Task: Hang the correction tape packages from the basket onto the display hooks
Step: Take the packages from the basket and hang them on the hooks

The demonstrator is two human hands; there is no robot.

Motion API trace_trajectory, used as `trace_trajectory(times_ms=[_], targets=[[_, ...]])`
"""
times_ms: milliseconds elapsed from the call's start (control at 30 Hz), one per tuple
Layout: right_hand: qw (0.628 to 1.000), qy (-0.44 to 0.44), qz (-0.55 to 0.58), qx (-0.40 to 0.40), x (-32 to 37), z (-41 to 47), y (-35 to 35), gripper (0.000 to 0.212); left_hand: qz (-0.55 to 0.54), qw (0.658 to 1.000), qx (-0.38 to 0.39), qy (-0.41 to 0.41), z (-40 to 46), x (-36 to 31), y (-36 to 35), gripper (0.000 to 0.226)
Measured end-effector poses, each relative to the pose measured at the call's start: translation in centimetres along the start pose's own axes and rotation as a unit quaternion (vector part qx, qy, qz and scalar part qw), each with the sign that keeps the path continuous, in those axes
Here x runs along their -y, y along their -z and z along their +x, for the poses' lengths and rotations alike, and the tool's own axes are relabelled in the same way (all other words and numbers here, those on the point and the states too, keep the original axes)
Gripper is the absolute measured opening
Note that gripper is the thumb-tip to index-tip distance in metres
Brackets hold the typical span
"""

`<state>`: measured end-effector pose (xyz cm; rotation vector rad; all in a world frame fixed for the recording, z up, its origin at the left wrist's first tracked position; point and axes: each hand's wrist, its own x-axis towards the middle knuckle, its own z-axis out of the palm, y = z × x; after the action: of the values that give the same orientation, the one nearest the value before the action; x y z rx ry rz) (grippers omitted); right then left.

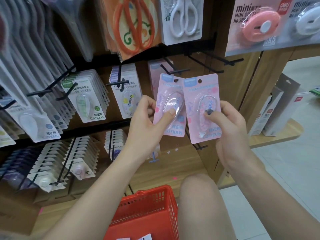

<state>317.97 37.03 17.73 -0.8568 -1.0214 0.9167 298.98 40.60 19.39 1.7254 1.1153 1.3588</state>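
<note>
**Two pink packs in hand, hook not yet loaded**

Grip state:
- Left hand (145, 116): fingers curled behind left pack (170, 104), thumb pressed on its blister. Pack tilted slightly right.
- Right hand (230, 122): fingers curled behind right pack (201, 108), thumb on its blister. Pack near upright, overlapping the right edge of the left pack.

Position of task items:
- Both packs held up just in front of the hook (174, 71), hang holes at top, neither threaded on.
- Pink packs of the same kind visible farther back on that hook.
- Basket (147, 212), red, low and near, beside the knee. Two card corners visible at its bottom edge; total remaining stock cannot be told.

Progress, as judged:
- Rows to the left well stocked with green and purple packs.
- Pink row only partly filled.
- Remaining: thread both held packs, then clear the basket.

Surroundings:
- Wooden display panel (188, 158) with black rails and hooks.
- Scissors (183, 18) and mini cutters hanging above.
- Boxed goods on a low wooden shelf at far right.
- Pale tiled floor at right.
</note>
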Motion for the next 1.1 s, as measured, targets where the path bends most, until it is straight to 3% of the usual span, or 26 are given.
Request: trace_trajectory(times_ms=[200, 433, 600, 1100], targets=[[0.998, -0.047, -0.029, 0.038, -0.6, 1.2, -1.1, 0.015, 0.017, 0.998, -0.012, 0.060, 2.3, 2.1, -0.8, 0.040], [0.996, -0.070, -0.011, 0.060, -1.4, 2.7, -3.1, 0.023, 0.025, 0.993, 0.013, 0.113, 6.8, 5.6, -1.9, 0.023], [0.996, -0.058, -0.006, 0.065, -2.1, 3.1, -3.3, 0.016, 0.012, 0.989, 0.051, 0.140, 8.8, 6.0, -2.1, 0.043], [1.000, -0.011, -0.022, 0.019, -4.3, 3.3, -3.4, 0.019, 0.024, 0.981, 0.049, 0.187, 9.9, 5.9, -2.4, 0.039]])
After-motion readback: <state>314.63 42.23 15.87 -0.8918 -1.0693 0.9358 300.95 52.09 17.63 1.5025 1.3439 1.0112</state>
